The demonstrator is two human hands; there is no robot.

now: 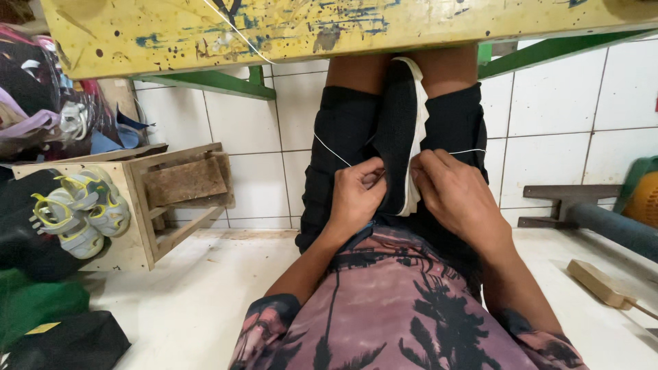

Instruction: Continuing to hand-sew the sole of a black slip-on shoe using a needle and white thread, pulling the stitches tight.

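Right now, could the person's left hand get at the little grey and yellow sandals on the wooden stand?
Probably yes, with a stretch. The left hand is busy gripping the black shoe on the lap, but nothing stands between it and the sandals on the wooden stand to that side; only open white floor.

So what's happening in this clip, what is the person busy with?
A seated person holds a black shoe with a white sole upright between the knees, under a paint-stained yellow workbench. The left hand and right hand both grip the near end of the shoe, and a white thread runs out taut on each side of it. To the person's left, a small wooden stool lies on its side beside a pair of grey and yellow sandals.
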